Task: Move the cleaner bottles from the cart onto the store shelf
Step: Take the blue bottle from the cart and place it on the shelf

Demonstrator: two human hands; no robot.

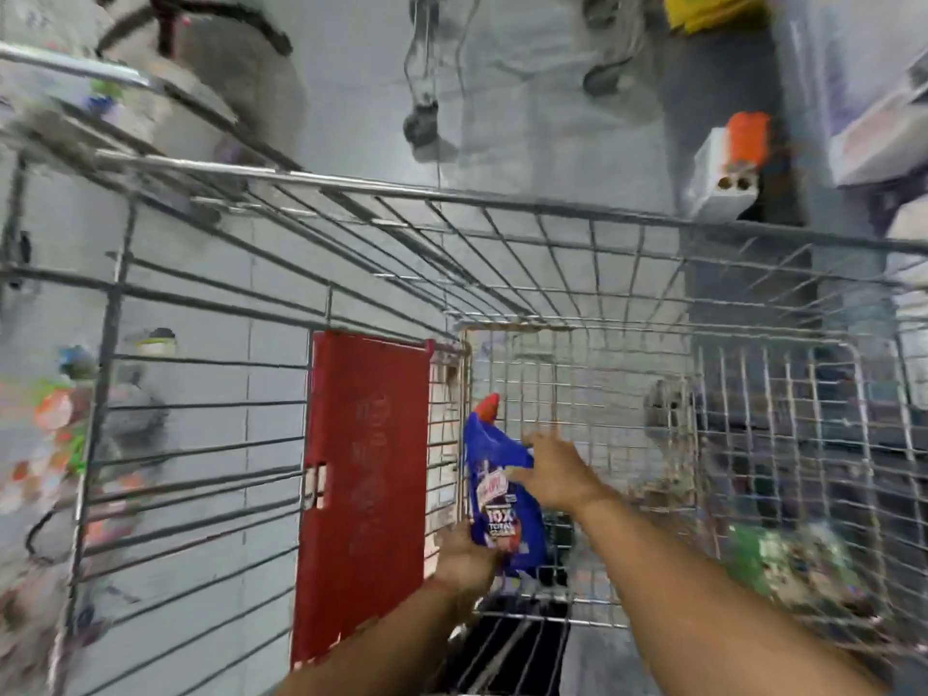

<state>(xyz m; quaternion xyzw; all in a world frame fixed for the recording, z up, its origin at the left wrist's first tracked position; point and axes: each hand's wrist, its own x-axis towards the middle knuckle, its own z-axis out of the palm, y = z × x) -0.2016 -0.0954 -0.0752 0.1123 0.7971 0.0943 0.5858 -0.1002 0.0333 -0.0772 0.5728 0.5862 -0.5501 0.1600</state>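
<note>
Across nearly the whole view spreads a silver wire-mesh shopping cart [577, 273], seen from above, its rim bar running from left to right and its grid walls dropping toward the pale tiled floor [351, 118]. Against the cart's near-left side stands a flat dark red plastic flap panel [364, 484]. Beyond the cart, at upper right, sits a white rectangular block with an orange top [728, 168]; motion blur hides what it is. Low in the basket, just right of the red panel, a blue plastic cleaner bottle with a red cap [502, 494] is tilted, cap pointing away from the person. The left hand [464, 560] grips the bottle's base from beneath, fingers curled around it. The right hand [552, 469] lies against the bottle's upper right side, fingers spread loosely and touching it; whether they clasp it I cannot tell.
</note>
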